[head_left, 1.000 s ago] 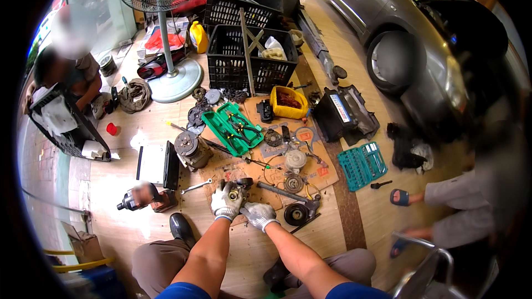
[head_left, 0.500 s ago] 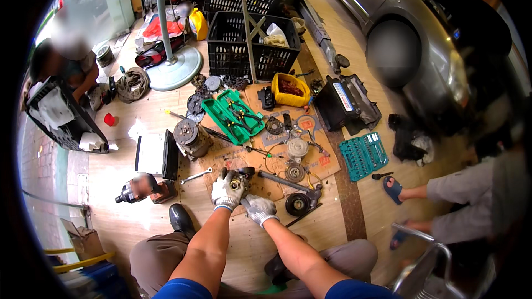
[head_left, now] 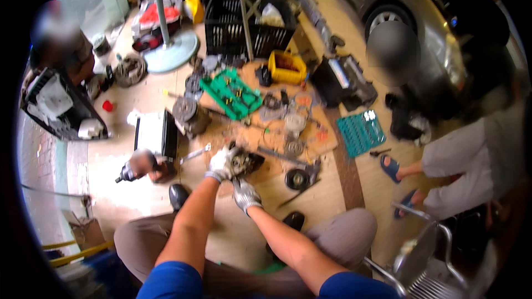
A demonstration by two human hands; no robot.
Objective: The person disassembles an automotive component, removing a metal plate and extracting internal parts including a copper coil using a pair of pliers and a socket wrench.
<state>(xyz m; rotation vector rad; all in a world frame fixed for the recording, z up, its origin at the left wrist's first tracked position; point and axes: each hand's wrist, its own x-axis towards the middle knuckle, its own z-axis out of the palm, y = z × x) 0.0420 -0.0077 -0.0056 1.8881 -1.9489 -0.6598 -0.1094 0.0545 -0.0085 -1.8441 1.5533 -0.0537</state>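
Observation:
My left hand (head_left: 223,164), in a white work glove, is wrapped round a dirty metal machine part (head_left: 242,160) held over the near edge of the cardboard. The part has a round opening in its face and a dark projection on its right side. Just below it, my right hand (head_left: 246,195), gloved too, is closed with its fingertips close to the part. What the right hand holds is hidden and blurred. To the right lie a hammer (head_left: 314,170) and a black pulley wheel (head_left: 297,178). A wrench (head_left: 195,154) lies on the floor to the left.
Cardboard (head_left: 318,144) bears several loose parts and a green tool case (head_left: 233,94). A teal socket set (head_left: 361,133) lies right of it. A cordless impact wrench (head_left: 145,167) and a white-topped battery (head_left: 153,139) are left. Another person's sandalled feet (head_left: 390,168) are at right.
The view has shifted, so the scene sits higher and blurs. My hands have lifted the machine part slightly and turned it; the right hand now sits a little lower from it.

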